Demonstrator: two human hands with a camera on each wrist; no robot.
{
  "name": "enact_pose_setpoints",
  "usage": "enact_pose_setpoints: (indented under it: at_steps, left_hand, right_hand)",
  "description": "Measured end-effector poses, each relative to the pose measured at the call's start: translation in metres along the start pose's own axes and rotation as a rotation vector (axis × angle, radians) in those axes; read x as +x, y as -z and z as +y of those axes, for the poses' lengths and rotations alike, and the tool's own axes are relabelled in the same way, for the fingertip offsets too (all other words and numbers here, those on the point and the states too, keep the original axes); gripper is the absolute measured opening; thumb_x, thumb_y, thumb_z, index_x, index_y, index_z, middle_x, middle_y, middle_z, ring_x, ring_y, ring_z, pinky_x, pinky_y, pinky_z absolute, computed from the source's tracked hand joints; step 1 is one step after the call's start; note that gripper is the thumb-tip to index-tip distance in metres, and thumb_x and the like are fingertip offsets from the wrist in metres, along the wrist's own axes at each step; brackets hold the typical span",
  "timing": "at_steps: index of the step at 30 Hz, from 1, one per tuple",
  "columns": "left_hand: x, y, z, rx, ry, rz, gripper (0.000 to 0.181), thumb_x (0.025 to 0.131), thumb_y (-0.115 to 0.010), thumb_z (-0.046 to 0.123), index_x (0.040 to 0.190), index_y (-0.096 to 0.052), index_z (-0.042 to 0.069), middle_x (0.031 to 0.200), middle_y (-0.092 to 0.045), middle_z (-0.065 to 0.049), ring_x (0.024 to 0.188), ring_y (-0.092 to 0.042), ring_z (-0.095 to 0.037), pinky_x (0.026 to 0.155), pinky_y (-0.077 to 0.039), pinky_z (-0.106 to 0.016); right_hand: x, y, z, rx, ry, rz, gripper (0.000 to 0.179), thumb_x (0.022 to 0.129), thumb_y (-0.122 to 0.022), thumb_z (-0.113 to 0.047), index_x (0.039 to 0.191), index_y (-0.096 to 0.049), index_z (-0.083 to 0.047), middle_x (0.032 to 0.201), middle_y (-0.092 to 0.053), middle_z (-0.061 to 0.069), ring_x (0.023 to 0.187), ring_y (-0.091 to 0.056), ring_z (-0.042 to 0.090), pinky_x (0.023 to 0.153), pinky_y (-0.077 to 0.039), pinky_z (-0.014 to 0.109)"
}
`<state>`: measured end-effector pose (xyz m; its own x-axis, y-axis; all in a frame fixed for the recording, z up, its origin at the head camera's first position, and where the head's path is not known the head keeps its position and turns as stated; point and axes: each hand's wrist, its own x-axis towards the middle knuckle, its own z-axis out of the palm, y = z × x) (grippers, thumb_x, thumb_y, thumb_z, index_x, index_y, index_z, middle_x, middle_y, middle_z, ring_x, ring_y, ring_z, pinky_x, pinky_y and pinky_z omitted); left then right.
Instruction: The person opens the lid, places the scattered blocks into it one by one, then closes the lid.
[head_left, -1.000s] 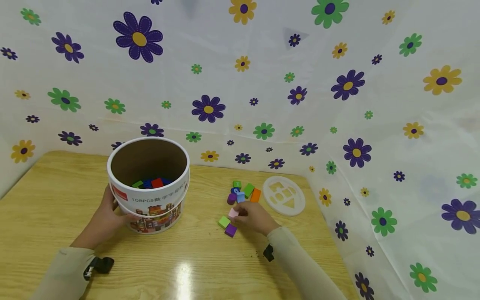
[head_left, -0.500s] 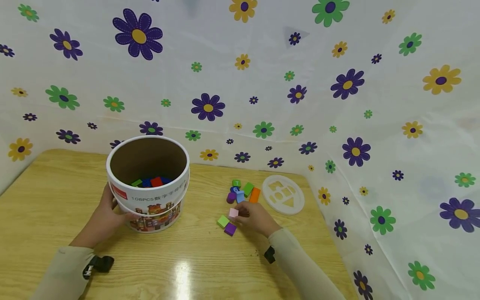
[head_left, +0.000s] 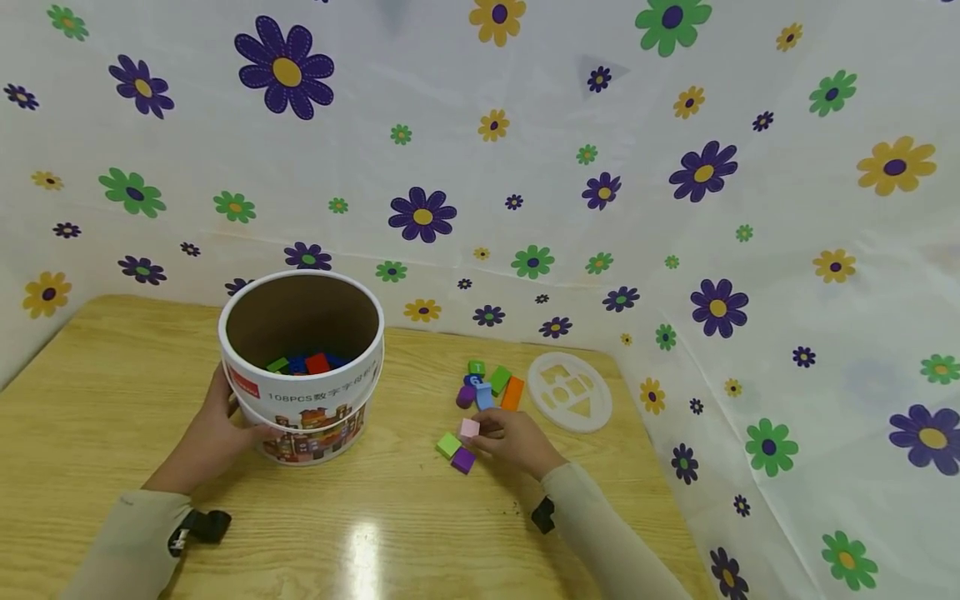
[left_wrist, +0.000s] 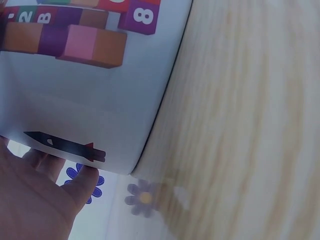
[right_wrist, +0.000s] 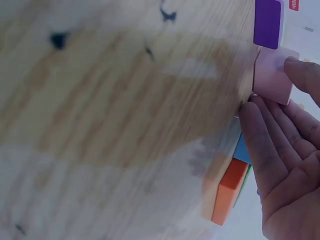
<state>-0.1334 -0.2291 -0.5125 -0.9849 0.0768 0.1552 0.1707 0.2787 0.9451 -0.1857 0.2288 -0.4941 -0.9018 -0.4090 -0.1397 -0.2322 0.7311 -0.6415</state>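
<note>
A large white bucket (head_left: 318,427), printed with blocks and characters, stands on the table with several coloured blocks inside. My left hand (head_left: 213,442) grips its left side, thumb across the front. In the left wrist view, fingers (left_wrist: 82,187) touch the bucket wall (left_wrist: 85,97). Thumb and fingers of my right hand (head_left: 517,440) pinch a small pink block (head_left: 468,428). It sits against a purple block (head_left: 462,461) and a lime green block (head_left: 448,446). The right wrist view has the thumb on the pink block (right_wrist: 274,75), touching the purple block (right_wrist: 267,22).
Behind the right hand lie an orange block (head_left: 513,393), a green block (head_left: 500,380), a light blue piece (head_left: 483,395), a purple cylinder (head_left: 466,396) and other small blocks. A white disc with shape cutouts (head_left: 570,423) lies right of them. Flowered cloth (head_left: 450,150) encloses the table.
The right fingers have shifted slightly on the pink block, which now sits squarer and shows more of itself. The left hand and bucket stay in place; the head view has shifted slightly.
</note>
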Motion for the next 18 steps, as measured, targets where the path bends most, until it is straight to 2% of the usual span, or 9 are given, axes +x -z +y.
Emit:
enact_pose_setpoints:
  at_steps: [5, 11, 18]
  left_hand:
    - [0.0, -0.0007, -0.0009, -0.002, -0.007, 0.003, 0.121, 0.087, -0.085, 0.015, 0.165, 0.005, 0.036, 0.168, -0.009, -0.022, 0.152, -0.006, -0.057, 0.111, -0.01, -0.086]
    - [-0.0012, -0.0003, -0.0017, -0.002, 0.004, 0.004, 0.12, 0.088, -0.083, 0.013, 0.165, 0.007, 0.032, 0.168, -0.008, -0.023, 0.153, -0.003, -0.056, 0.111, -0.009, -0.085]
    - [-0.0016, 0.0, -0.0007, -0.004, 0.023, -0.004, 0.121, 0.089, -0.083, 0.013, 0.164, 0.008, 0.036, 0.17, -0.005, -0.022, 0.153, -0.002, -0.056, 0.111, -0.009, -0.085]
  right_hand:
    - [-0.0008, 0.0008, 0.0028, 0.036, -0.017, 0.005, 0.031, 0.093, -0.078, -0.035, 0.119, -0.073, -0.018, 0.114, -0.075, -0.002, 0.102, -0.073, 0.014, 0.092, -0.061, 0.033]
    - [-0.0004, -0.0037, 0.0092, 0.045, 0.004, 0.058, 0.029, 0.092, -0.079, -0.037, 0.114, -0.073, -0.019, 0.108, -0.076, -0.004, 0.099, -0.073, 0.013, 0.092, -0.061, 0.035]
    - [-0.0021, -0.0065, 0.0074, 0.099, 0.037, 0.126, 0.027, 0.095, -0.076, -0.035, 0.115, -0.075, -0.017, 0.109, -0.076, -0.003, 0.098, -0.073, 0.015, 0.089, -0.062, 0.036]
